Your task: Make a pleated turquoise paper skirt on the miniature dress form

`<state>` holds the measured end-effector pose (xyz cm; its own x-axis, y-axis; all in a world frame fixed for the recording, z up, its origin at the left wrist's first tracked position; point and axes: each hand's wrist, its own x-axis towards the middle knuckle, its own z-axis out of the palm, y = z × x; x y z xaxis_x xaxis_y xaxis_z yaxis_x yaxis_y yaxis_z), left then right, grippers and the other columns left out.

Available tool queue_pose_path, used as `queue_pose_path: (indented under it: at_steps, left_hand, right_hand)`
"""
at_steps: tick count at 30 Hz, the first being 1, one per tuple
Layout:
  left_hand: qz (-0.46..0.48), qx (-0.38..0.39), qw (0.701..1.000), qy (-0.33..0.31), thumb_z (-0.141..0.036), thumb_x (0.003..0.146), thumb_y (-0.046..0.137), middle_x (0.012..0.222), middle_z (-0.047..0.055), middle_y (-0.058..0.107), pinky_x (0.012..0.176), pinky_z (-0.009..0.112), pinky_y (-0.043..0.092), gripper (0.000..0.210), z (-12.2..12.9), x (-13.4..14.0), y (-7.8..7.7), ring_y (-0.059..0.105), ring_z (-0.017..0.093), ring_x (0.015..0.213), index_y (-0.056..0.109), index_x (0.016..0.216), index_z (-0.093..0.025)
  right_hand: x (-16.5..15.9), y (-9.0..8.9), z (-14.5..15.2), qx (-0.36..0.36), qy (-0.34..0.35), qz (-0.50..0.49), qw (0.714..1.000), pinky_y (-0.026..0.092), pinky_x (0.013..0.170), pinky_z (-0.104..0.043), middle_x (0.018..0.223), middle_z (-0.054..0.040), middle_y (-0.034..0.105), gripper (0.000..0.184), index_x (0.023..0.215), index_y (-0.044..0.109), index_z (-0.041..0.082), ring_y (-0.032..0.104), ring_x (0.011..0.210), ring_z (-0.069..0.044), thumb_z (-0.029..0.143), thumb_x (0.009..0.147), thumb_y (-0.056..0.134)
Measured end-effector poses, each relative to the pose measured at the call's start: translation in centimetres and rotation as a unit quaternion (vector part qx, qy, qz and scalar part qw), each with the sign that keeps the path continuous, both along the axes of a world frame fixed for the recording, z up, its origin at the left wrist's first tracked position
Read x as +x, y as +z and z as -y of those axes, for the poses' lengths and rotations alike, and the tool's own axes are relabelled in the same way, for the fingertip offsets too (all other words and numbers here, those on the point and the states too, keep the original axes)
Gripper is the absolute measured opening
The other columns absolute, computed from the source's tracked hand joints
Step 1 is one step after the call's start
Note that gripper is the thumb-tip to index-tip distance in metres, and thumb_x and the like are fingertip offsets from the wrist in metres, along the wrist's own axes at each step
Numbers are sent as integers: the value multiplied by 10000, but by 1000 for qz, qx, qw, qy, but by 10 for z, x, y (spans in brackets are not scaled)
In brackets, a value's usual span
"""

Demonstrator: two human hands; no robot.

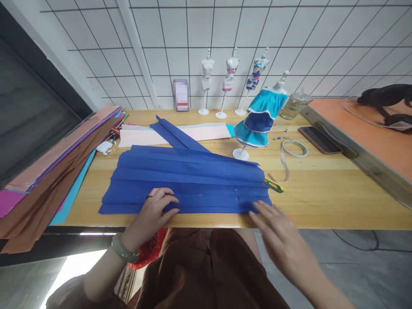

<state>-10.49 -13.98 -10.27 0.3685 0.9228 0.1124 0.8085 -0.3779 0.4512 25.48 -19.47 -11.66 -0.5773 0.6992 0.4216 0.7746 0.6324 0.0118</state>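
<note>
A wide blue sheet with lengthwise creases lies flat along the front of the table; whether it is crepe paper or cloth I cannot tell. My left hand rests on its near edge, fingers spread and slightly bent. At the sheet's near right corner is my right hand, fingers stretched out, slightly blurred and holding nothing; I cannot tell if it touches the sheet. A narrower folded blue strip reaches out from behind the sheet, across a pale pink strip. A yellow-green cutter pokes out at the right edge.
Behind stand a mini dress form in a blue ruffled dress, several smaller forms and a propped phone. Tape, a dark phone and a lidded cup are right. Coloured sheets are piled left.
</note>
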Motion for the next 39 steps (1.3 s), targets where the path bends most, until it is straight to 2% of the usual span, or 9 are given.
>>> queue_pose_path:
  at_steps: [2,5,8,11,17,25,30,39]
  left_hand:
    - [2,2,1000,-2,-301,863,558,1114,52,546,913,398,414,148,0,-1,-1,474,233,1072,644,967,-240]
    - [5,10,1000,-4,-307,862,562,1107,53,548,926,398,410,150,0,-1,-1,478,231,1073,643,966,-236]
    - [4,13,1000,-2,-300,861,566,1105,51,550,922,391,412,145,0,0,-1,482,228,1070,642,964,-233]
    - [3,11,1000,-2,-294,865,560,1110,51,549,922,395,410,148,0,0,-1,484,227,1071,637,974,-231]
    - [11,20,1000,-3,-308,852,571,1109,47,554,927,399,419,150,0,-2,-4,488,229,1068,647,960,-236]
    - [15,8,1000,2,-306,857,564,1114,51,549,928,402,416,154,1,-1,-3,475,232,1076,646,967,-235]
    - [23,-2,1000,3,-312,865,559,1115,58,544,930,413,415,152,2,0,-1,468,233,1081,639,963,-227]
    - [21,3,1000,2,-288,867,559,1115,56,545,940,403,405,133,3,1,2,462,231,1095,637,956,-227]
  right_hand:
    - [-38,3,0,-11,54,-8,998,315,1085,-552,1376,-167,504,430,1326,488,100,342,1357,-282,71,901,427]
    - [-91,3,-2,-27,99,-4,995,346,1083,-519,1397,-126,495,405,1312,508,107,343,1359,-265,102,911,452]
    - [-129,-2,-6,-28,100,-11,995,369,1070,-512,1401,-127,490,393,1308,509,87,364,1345,-279,182,929,469]
    - [-147,-9,-9,-32,95,-15,995,348,1077,-524,1400,-152,483,456,1321,492,64,371,1339,-292,305,934,478]
    - [-138,-13,-6,-36,64,9,997,319,1087,-517,1392,-138,493,499,1341,479,80,390,1328,-284,379,942,451]
    - [-89,-9,1,-16,22,47,999,294,1090,-533,1449,-124,419,453,1366,440,100,341,1358,-285,243,938,463]
    - [-67,-9,6,2,47,39,998,297,1095,-544,1414,-154,463,469,1337,462,64,302,1376,-290,196,894,544]
    - [-89,-9,4,-36,44,50,997,299,1098,-548,1457,-115,406,476,1377,419,85,296,1380,-280,240,931,478]
